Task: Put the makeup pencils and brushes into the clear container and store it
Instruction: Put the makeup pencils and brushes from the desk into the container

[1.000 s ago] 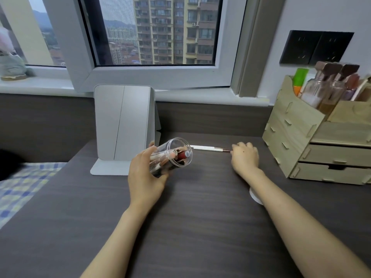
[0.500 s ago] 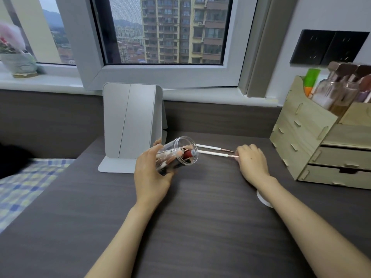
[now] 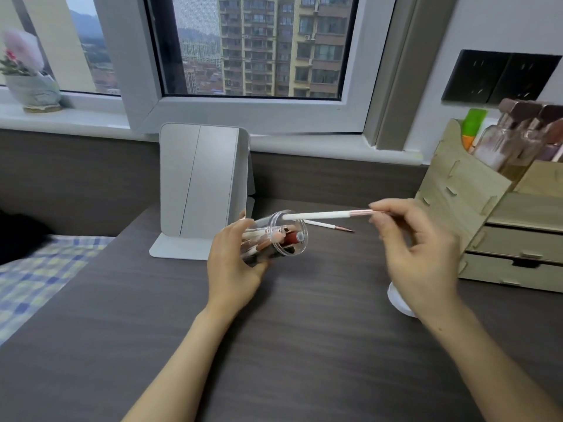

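My left hand (image 3: 234,263) grips the tilted clear container (image 3: 274,239) as my right hand (image 3: 417,248) pinches a white brush (image 3: 329,214) at its mouth, ready to slide in; another pencil (image 3: 329,225) waits beyond.

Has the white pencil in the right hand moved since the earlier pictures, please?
Yes. The white pencil has been lifted off the desk in the right hand, toward the clear container beside the mirror.

On the desk (image 3: 304,345), the mirror (image 3: 201,190) stands left, the organizer (image 3: 475,208) right, 1 pencil (image 3: 330,226) apparently lying between.
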A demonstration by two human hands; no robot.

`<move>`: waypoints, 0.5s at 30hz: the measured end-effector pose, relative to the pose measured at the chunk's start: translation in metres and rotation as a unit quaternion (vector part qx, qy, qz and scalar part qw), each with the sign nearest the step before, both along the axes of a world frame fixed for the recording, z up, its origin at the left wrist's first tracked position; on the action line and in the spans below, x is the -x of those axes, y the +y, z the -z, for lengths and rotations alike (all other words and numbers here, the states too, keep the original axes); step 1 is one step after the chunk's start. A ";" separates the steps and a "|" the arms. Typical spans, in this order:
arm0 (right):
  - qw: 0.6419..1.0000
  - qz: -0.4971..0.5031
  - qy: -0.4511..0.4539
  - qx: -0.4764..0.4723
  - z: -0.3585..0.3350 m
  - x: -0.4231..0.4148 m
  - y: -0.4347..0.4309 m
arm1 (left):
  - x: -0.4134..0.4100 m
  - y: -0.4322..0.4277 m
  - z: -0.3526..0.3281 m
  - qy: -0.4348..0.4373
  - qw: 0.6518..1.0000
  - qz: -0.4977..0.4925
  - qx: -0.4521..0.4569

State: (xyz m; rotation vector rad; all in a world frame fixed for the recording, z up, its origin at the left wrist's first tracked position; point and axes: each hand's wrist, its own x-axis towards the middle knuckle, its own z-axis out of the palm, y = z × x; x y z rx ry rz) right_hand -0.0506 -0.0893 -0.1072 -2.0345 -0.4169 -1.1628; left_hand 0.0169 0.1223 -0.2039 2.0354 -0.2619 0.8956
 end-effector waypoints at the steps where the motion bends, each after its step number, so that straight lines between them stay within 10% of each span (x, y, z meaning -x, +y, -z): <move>1: 0.999 -0.003 -0.021 0.037 0.002 -0.005 0.007 | 0.001 -0.001 0.000 -0.002 1.000 0.011 0.004; 9: 0.965 0.018 -0.085 0.249 0.025 -0.042 0.045 | 0.004 -0.001 0.001 -0.002 0.997 0.066 -0.032; 15: 0.999 -0.040 0.017 0.004 0.020 -0.062 0.036 | 0.001 -0.003 0.003 0.042 0.998 0.047 0.021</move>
